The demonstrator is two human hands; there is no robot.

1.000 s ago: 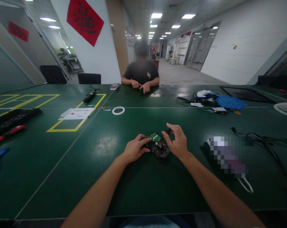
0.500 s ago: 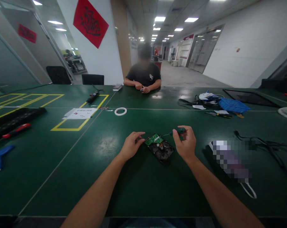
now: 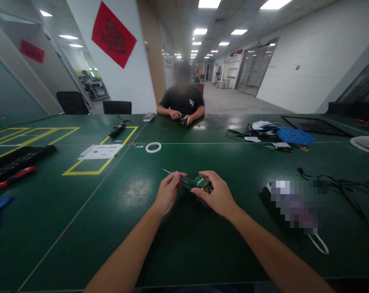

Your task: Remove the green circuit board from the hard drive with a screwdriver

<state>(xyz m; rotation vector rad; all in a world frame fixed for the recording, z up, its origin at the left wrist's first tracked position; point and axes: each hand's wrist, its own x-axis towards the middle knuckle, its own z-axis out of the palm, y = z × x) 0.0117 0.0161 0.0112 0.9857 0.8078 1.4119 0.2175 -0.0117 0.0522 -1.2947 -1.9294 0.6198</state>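
Note:
The screwdriver (image 3: pixel 186 180), with a dark green handle and thin metal shaft, is held in my left hand (image 3: pixel 167 193). Its tip points up and to the left, away from the drive. A hard drive (image 3: pixel 199 181) with a green circuit board and dark metal body is in front of me. My right hand (image 3: pixel 217 192) grips it from the right, thumb on the near side and fingers at the far edge, covering much of it. The screwdriver's handle end reaches close to the circuit board; whether they touch, I cannot tell.
Across the green table (image 3: pixel 123 236) sits a person (image 3: pixel 184 101) handling a small object. A white tape ring (image 3: pixel 153 147) and papers (image 3: pixel 100 151) lie ahead to the left. Right of me are a blurred-out object (image 3: pixel 294 207), black cables (image 3: pixel 339 185) and a blue tray (image 3: pixel 295 136).
The screwdriver has passed from my right hand to my left, its shaft now pointing left. My right hand has moved left onto the hard drive.

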